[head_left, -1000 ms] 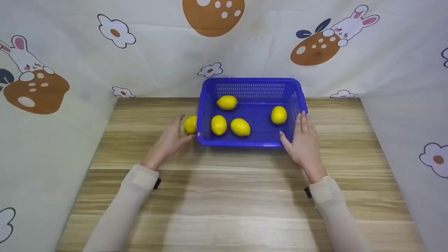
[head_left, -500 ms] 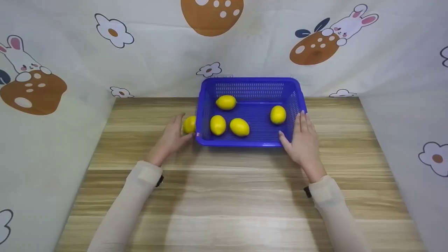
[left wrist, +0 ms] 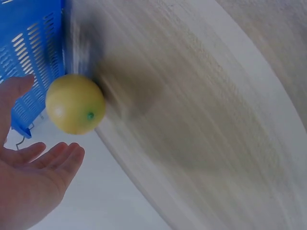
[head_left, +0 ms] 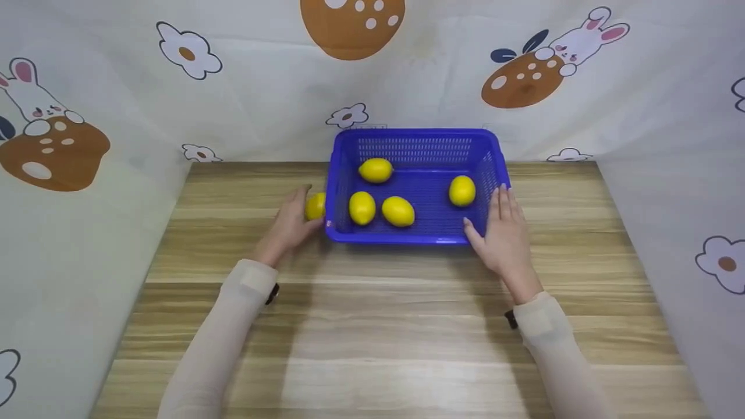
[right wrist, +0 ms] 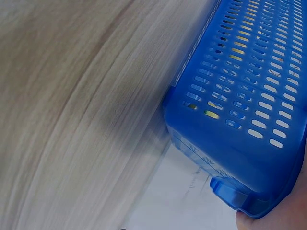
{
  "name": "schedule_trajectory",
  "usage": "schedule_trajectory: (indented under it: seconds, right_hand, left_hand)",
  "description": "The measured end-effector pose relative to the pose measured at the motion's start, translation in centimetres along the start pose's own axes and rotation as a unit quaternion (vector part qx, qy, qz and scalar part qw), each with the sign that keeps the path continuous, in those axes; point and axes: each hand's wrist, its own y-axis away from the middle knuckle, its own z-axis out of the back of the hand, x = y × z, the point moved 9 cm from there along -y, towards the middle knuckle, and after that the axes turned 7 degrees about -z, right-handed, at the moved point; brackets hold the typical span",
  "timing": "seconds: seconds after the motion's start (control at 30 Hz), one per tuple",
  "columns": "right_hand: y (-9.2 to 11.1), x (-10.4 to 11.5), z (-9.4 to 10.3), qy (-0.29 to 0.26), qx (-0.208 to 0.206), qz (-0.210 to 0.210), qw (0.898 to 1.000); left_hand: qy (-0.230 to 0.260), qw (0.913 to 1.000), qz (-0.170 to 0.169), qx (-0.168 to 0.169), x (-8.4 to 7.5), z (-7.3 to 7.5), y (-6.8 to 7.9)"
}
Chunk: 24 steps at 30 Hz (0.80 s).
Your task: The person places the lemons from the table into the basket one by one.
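A blue plastic basket (head_left: 401,239) with slotted walls stands at the back of the table. Several yellow lemons (head_left: 398,211) lie inside it, one of them apart at the right. One more lemon (head_left: 315,206) is outside, close against the left wall and partly hidden by the rim. My left hand (head_left: 291,220) reaches round this lemon with thumb and fingers spread. The left wrist view shows a gap between the fingers (left wrist: 62,160) and the lemon (left wrist: 76,104). My right hand (head_left: 505,235) rests on the basket's right rim, fingers straight, thumb over the front right corner.
The wood-grain table (head_left: 372,326) stretches in front of the basket. Behind it and at both sides hangs a pale cloth (head_left: 262,105) printed with rabbits and flowers. The basket's back rim is close to this cloth.
My left hand has moved slightly right, closer round the outside lemon, and the left forearm has swung inward. The right hand, the basket and the lemons have stayed in place.
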Motion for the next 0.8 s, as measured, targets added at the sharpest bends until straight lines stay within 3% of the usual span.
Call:
schedule_trajectory:
  seconds: [0.8]
  right_hand:
    - [0.0, -0.1, -0.1, -0.006, -0.003, -0.001, 1.0]
  left_hand:
    - [0.001, 0.9995, -0.019, -0.025, 1.6, -2.1, -2.7]
